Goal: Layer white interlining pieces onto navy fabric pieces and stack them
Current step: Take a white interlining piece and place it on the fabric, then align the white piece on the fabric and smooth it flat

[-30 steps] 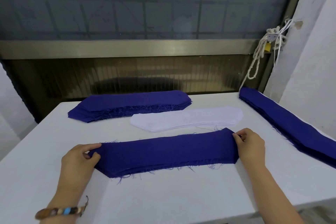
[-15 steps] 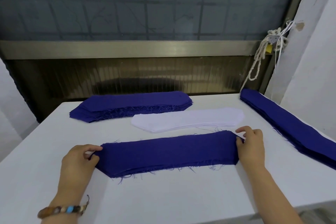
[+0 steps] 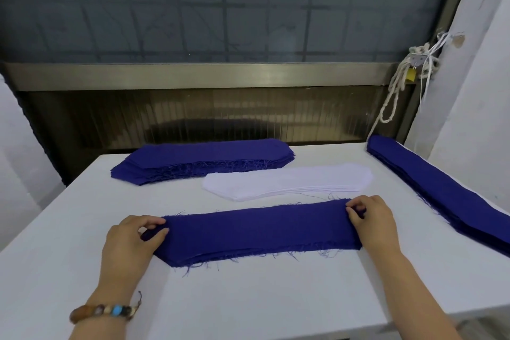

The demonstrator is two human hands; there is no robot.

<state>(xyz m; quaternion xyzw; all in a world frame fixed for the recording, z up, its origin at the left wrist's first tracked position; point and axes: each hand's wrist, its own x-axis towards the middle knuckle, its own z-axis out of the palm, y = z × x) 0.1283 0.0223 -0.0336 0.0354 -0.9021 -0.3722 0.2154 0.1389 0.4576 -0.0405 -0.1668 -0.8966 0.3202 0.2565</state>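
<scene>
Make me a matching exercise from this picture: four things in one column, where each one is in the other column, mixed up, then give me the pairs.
Things: 1 white pile; 2 near navy pile; 3 bracelet; 4 rope.
Places: A worn on a wrist; B hanging by the window frame; C gripped by the left hand and right hand; D lying untouched on the table.
Pairs: 1-D; 2-C; 3-A; 4-B.
</scene>
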